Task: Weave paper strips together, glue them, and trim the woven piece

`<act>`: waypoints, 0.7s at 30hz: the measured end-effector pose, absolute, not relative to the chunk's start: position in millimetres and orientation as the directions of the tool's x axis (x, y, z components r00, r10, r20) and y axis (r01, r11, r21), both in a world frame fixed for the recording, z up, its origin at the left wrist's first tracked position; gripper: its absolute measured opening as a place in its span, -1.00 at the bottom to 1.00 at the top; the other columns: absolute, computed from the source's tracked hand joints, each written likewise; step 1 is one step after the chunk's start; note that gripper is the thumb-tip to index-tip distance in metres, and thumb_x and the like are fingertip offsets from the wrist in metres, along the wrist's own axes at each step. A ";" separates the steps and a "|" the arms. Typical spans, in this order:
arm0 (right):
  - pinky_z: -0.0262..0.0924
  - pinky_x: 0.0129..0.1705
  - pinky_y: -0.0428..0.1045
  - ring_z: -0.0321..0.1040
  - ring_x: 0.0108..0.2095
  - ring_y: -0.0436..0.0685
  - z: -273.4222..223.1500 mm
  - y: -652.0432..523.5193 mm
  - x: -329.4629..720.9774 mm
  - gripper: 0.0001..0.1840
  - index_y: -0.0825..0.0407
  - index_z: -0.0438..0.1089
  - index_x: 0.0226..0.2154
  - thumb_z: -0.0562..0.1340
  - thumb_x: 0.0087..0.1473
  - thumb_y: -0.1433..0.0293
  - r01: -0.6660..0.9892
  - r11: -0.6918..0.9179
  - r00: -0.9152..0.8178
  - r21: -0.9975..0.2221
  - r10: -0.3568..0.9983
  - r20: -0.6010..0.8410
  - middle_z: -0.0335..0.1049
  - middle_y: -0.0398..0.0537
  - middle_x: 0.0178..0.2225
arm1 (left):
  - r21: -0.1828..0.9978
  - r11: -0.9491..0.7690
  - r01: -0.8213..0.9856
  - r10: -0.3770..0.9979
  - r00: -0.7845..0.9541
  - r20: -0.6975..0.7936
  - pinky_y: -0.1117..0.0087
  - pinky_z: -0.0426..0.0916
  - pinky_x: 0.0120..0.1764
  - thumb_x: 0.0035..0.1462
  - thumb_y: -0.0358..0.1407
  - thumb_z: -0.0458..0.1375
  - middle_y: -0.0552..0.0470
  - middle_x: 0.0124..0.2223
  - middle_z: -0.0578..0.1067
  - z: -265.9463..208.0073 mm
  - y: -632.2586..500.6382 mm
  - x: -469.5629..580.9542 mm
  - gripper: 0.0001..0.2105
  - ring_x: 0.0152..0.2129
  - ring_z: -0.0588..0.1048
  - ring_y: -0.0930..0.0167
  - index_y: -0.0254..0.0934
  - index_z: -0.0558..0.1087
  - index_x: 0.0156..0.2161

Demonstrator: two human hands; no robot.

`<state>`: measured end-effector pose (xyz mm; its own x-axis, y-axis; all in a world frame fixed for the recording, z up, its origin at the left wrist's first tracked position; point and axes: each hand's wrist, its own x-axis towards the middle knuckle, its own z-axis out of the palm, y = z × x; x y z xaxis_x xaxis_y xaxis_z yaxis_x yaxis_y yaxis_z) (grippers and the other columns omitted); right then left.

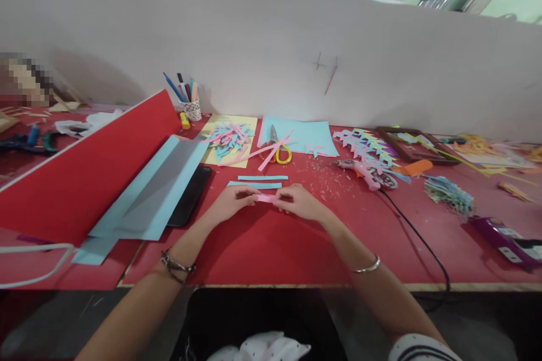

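Observation:
Between my two hands is a short pink paper strip point(266, 198), stretched level just above the red table. My left hand point(232, 203) pinches its left end between thumb and fingers. The right end is gripped the same way by my right hand point(298, 201). Just beyond my fingers lie two light-blue paper strips point(262, 178), one behind the other. Past those, long pink strips point(271, 153) rest across yellow-handled scissors point(282, 152). A heap of folded pink and blue paper pieces point(228, 138) sits on a pale yellow sheet point(249, 161).
At left, a red board point(105, 163) leans up beside blue sheets point(148, 203) and a black phone-like slab point(190, 197). A pen cup point(192, 110) stands by the wall. On the right are a pink glue gun point(366, 174) with its cord, a folded-paper chain point(364, 146) and a purple device point(506, 242).

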<state>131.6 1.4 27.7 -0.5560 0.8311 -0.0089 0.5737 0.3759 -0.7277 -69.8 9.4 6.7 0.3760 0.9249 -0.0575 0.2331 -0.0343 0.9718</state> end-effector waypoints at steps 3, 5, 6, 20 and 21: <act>0.11 -0.37 -0.09 0.28 -0.48 -0.01 26.1 -0.9 130.1 -0.76 0.07 0.32 -0.33 0.12 0.00 0.25 0.589 0.352 -0.498 -0.727 0.867 0.017 0.35 -0.13 -0.52 | 0.956 -0.120 0.269 0.932 0.361 0.015 0.41 0.33 -0.33 -0.17 -0.19 0.11 0.06 -0.50 0.49 6.0 8.5 -69.1 -0.79 -0.49 0.44 0.42 -0.30 0.44 -0.44; 0.10 -0.24 -0.02 0.31 -0.32 0.07 26.8 -3.7 126.7 -0.62 0.04 0.26 -0.15 0.17 -0.04 0.23 0.627 0.357 -0.444 -0.692 0.894 0.059 0.38 -0.07 -0.39 | 0.943 -0.162 0.289 0.935 0.351 0.053 0.41 0.33 -0.34 -0.16 -0.19 0.10 0.05 -0.50 0.49 6.6 7.2 -67.9 -0.80 -0.49 0.44 0.41 -0.30 0.43 -0.45; 0.07 -0.18 0.01 0.29 -0.26 0.09 27.5 -5.1 124.3 -0.56 0.03 0.23 -0.09 0.18 -0.05 0.23 0.647 0.365 -0.430 -0.669 0.900 0.074 0.39 -0.04 -0.35 | 0.938 -0.180 0.295 0.935 0.348 0.070 0.41 0.33 -0.34 -0.16 -0.18 0.10 0.04 -0.48 0.50 7.1 6.4 -67.1 -0.80 -0.48 0.45 0.41 -0.30 0.42 -0.46; -0.13 -0.20 -0.04 0.12 -0.54 -0.07 28.2 -5.5 117.2 -0.65 0.07 0.38 -0.47 -0.01 0.15 0.28 0.669 0.493 -0.558 -0.556 0.827 0.061 0.30 -0.22 -0.63 | 0.945 -0.160 0.284 0.951 0.301 0.071 0.45 0.32 -0.41 -0.21 -0.17 0.13 0.06 -0.54 0.49 11.7 4.1 -65.2 -0.81 -0.55 0.41 0.44 -0.27 0.43 -0.54; -0.13 -0.20 -0.04 0.12 -0.54 -0.08 28.5 -5.7 116.8 -0.65 0.07 0.39 -0.47 0.00 0.15 0.29 0.669 0.492 -0.559 -0.557 0.827 0.060 0.30 -0.22 -0.63 | 0.945 -0.154 0.288 0.951 0.304 0.062 0.46 0.31 -0.43 -0.21 -0.17 0.12 0.07 -0.57 0.47 11.3 4.3 -65.3 -0.81 -0.58 0.40 0.45 -0.27 0.42 -0.56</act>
<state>116.8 -5.7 28.5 -0.5589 0.8271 0.0599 0.6686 0.4922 -0.5575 -65.3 4.3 11.3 0.3043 0.9506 0.0621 0.2878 -0.1539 0.9452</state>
